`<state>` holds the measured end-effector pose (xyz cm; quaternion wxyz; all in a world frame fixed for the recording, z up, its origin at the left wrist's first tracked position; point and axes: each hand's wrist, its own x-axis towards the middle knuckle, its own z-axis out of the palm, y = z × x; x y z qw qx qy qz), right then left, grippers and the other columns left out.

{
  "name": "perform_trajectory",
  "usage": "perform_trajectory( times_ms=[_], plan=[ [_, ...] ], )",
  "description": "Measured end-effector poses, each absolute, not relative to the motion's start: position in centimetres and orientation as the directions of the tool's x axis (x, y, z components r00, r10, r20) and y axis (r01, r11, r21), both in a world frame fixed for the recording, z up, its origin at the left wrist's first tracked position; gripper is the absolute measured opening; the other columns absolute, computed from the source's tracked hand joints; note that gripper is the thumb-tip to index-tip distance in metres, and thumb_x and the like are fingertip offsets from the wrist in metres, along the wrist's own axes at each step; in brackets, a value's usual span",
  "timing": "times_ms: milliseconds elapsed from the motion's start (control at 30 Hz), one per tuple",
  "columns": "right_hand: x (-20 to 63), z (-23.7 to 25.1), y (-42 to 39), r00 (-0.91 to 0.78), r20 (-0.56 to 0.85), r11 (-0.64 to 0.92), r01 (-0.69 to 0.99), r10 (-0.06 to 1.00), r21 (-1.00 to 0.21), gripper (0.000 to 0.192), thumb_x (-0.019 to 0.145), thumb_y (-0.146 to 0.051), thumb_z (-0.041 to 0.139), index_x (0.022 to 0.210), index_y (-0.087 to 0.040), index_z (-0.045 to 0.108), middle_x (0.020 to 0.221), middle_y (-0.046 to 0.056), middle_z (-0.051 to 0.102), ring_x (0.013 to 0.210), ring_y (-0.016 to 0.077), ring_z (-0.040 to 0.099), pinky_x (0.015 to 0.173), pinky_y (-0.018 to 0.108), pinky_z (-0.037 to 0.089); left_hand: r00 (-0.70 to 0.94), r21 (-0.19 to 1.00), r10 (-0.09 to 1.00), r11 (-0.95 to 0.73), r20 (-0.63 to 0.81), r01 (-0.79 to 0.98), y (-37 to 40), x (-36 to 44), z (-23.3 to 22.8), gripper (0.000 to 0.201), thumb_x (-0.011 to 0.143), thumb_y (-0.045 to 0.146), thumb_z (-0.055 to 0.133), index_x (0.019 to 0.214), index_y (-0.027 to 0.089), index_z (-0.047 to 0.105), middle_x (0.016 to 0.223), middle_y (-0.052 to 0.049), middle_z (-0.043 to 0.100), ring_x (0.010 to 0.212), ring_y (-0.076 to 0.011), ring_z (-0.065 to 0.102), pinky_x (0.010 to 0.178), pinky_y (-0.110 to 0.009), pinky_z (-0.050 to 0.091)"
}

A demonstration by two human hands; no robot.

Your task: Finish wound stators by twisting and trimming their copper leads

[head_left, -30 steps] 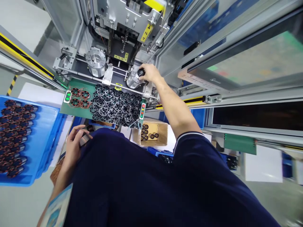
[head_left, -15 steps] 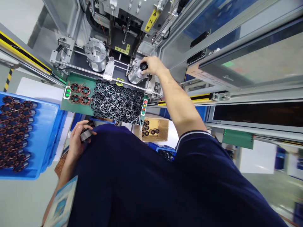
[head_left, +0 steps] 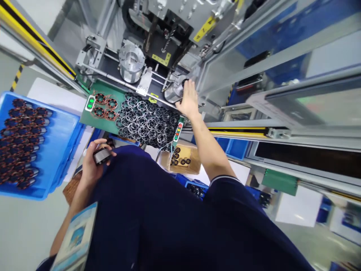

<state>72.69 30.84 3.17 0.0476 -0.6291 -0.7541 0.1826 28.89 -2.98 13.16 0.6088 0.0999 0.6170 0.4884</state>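
My left hand [head_left: 93, 162] is closed around a stator core [head_left: 102, 155], a silver ring with black ends, held low by my body. Up at the machine, my right hand [head_left: 188, 99] lies with fingers stretched out over the right side of the right metal cylinder fixture [head_left: 174, 92]. A black part shows in that fixture, mostly covered by the fingers. The left metal fixture [head_left: 131, 62] stands apart from both hands. On the green work plate [head_left: 91, 119] are many black-and-silver stator cores [head_left: 146, 122] and several copper-wound stators [head_left: 105, 106].
A blue tray [head_left: 60, 150] at the left holds rows of wound stators. Below the plate's right end stands a cardboard box [head_left: 193, 160] with several black parts. Metal rails [head_left: 109, 77] cross in front of the fixtures, and a machine frame closes in the right side.
My right hand has let go of the black stator part at the right fixture, and its fingers have straightened. The left hand still holds its core. The view has shifted.
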Motion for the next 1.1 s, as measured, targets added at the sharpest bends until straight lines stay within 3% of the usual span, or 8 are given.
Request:
perform_trajectory(
  times_ms=[200,333,400,467,567,733,933,1100],
  plan=[
    [72.2,-0.3,28.7,-0.203,-0.039,0.165,0.881,0.979,-0.443,0.118,0.113,-0.076,0.064,0.202,-0.004,0.037,0.218,0.029,0.025,0.203,0.0469,0.013,0.159,0.083,0.021,-0.118,0.731,0.820,0.422,-0.560,-0.536,0.2,30.1,14.8,0.074,0.098,0.095,0.094,0.121,0.026,0.080,0.088,-0.004,0.081,0.068,-0.0224,0.082,0.041,-0.026,0.042],
    [71.5,0.8,29.6,-0.173,-0.122,0.103,0.893,0.977,-0.439,0.122,0.104,-0.080,0.078,0.198,-0.008,0.049,0.216,0.028,0.030,0.203,0.0552,0.020,0.159,0.090,0.017,-0.022,0.748,0.879,0.391,-0.476,-0.537,2.6,31.7,17.1,0.075,0.102,0.096,0.090,0.121,0.025,0.078,0.091,-0.004,0.084,0.066,-0.0218,0.083,0.040,-0.025,0.044],
    [69.8,3.5,28.6,-0.236,-0.057,0.167,0.821,0.970,-0.546,0.119,0.100,-0.084,0.087,0.197,-0.024,0.055,0.213,0.018,0.045,0.200,0.0551,0.031,0.162,0.089,0.020,0.015,0.750,0.891,0.392,-0.455,-0.533,3.5,32.4,18.9,0.074,0.109,0.097,0.082,0.122,0.024,0.077,0.093,-0.003,0.084,0.068,-0.0205,0.084,0.042,-0.024,0.045],
    [67.1,7.6,25.7,-0.349,0.107,0.316,0.624,0.931,-0.715,0.104,0.102,-0.087,0.091,0.193,-0.049,0.060,0.201,0.004,0.064,0.190,0.0492,0.051,0.162,0.079,0.036,0.040,0.754,0.891,0.406,-0.452,-0.516,4.3,33.1,20.7,0.072,0.117,0.096,0.072,0.126,0.024,0.076,0.096,-0.003,0.083,0.070,-0.0199,0.086,0.046,-0.022,0.046],
    [62.1,15.2,19.2,-0.534,0.199,0.410,0.312,0.822,-0.857,0.089,0.107,-0.088,0.090,0.186,-0.054,0.070,0.167,0.006,0.089,0.162,0.0505,0.080,0.145,0.078,0.063,0.069,0.757,0.884,0.434,-0.462,-0.488,5.5,33.9,23.0,0.068,0.124,0.090,0.064,0.134,0.023,0.074,0.102,-0.002,0.082,0.070,-0.0213,0.088,0.048,-0.021,0.048],
    [56.9,22.4,12.1,-0.685,0.342,0.613,0.194,0.644,-0.766,0.070,0.103,-0.066,0.108,0.168,-0.055,0.085,0.141,-0.001,0.094,0.127,0.0431,0.092,0.128,0.077,0.074,0.182,0.710,0.863,0.494,-0.472,-0.502,6.9,34.6,23.9,0.059,0.128,0.080,0.068,0.147,0.025,0.069,0.094,-0.001,0.079,0.073,-0.0272,0.092,0.048,-0.025,0.056],
    [57.2,21.5,10.6,-0.556,0.413,0.632,0.286,0.722,-0.720,0.047,0.113,-0.072,0.094,0.149,-0.040,0.089,0.119,0.000,0.090,0.103,0.0311,0.089,0.102,0.060,0.079,0.345,0.681,0.835,0.549,-0.428,-0.485,6.3,34.3,22.7,0.053,0.133,0.075,0.064,0.155,0.028,0.072,0.103,0.000,0.082,0.083,-0.0208,0.091,0.060,-0.022,0.066],
    [57.0,21.7,8.8,-0.430,0.439,0.590,0.331,0.789,-0.736,0.045,0.106,-0.056,0.104,0.147,-0.049,0.087,0.122,-0.003,0.093,0.101,0.0313,0.087,0.098,0.059,0.077,0.410,0.621,0.837,0.545,-0.362,-0.563,4.7,34.4,21.9,0.052,0.126,0.073,0.075,0.152,0.028,0.074,0.122,-0.006,0.087,0.099,-0.0280,0.096,0.066,-0.031,0.078]
  ],
)
